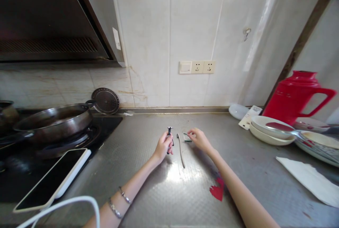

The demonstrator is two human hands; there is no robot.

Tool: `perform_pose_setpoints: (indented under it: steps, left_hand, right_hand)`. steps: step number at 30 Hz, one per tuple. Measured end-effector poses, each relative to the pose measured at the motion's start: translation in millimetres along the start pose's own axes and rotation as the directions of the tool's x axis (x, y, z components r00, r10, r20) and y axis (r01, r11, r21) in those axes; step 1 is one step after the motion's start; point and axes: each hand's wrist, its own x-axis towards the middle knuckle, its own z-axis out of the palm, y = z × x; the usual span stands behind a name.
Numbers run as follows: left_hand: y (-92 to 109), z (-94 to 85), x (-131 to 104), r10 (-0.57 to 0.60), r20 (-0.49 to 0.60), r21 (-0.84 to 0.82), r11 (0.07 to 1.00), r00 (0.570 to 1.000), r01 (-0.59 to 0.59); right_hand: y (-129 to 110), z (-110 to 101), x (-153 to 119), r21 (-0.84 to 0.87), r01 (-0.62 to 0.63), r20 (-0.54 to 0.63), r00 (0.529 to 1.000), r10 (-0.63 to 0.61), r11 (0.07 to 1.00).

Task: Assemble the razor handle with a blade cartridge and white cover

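My left hand (163, 147) is closed around a small black-handled tool (169, 131), held upright with a flat silver crosspiece at its top. The tool's exact kind is too small to tell. To the right, my right hand (200, 139) has its fingers bent together at the edge of a small clear piece (187, 138) with dark green edges, low over the counter. Between both hands a thin, pale, slightly curved stick (181, 151) with a darker top end lies on the steel counter (148, 199). A torn red scrap (217, 190) lies beside my right forearm.
On the left, a phone (54, 178) with a white cable (79, 198) rests partly over the black stove, near a steel pan (60, 118). At right are stacked bowls (270, 134), a red thermos jug (293, 97), a white tissue (309, 178) and a white tag (249, 117).
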Motion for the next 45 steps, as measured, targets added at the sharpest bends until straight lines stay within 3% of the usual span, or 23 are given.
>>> perform_pose_setpoints:
  steps: [4, 10, 19, 25, 38, 42, 45]
  left_hand:
    - [1.6, 1.9, -0.9, -0.001, -0.025, 0.010, 1.000, 1.000, 0.001]
    - [0.4, 3.7, 0.2, 0.023, -0.082, 0.043, 0.999, 0.996, -0.020]
    - [-4.1, 2.6, 1.3, 0.039, -0.103, 0.122, 0.992, 0.994, -0.027]
    - [-2.4, -0.3, 4.3, 0.042, -0.125, 0.104, 0.994, 0.991, -0.029]
    - [1.6, 0.4, 2.2, -0.004, -0.139, 0.012, 1.000, 0.990, 0.006]
    - [1.8, 1.6, 2.4, -0.011, -0.145, -0.038, 0.999, 0.989, 0.006]
    - [1.6, 2.4, 1.7, 0.011, -0.144, -0.114, 0.993, 0.990, -0.028]
  right_hand:
    - [-21.0, -10.3, -1.2, 0.196, 0.018, -0.029, 0.999, -0.013, 0.980]
    - [-51.1, -16.1, -7.3, 0.359, 0.063, 0.031, 0.996, -0.079, 0.931]
    - [-69.6, -11.7, -13.4, 0.375, 0.099, 0.069, 0.988, -0.135, 0.922]
    - [-69.7, -14.8, -14.6, 0.352, 0.160, -0.029, 0.987, -0.160, 0.922]
    - [-59.9, -14.3, -12.2, 0.292, 0.338, -0.078, 0.941, -0.330, 0.895]
    - [-56.2, -12.2, -11.1, 0.316, 0.305, -0.098, 0.952, -0.289, 0.898]
    - [-53.4, -9.1, -9.8, 0.420, 0.191, -0.111, 0.981, -0.159, 0.887]
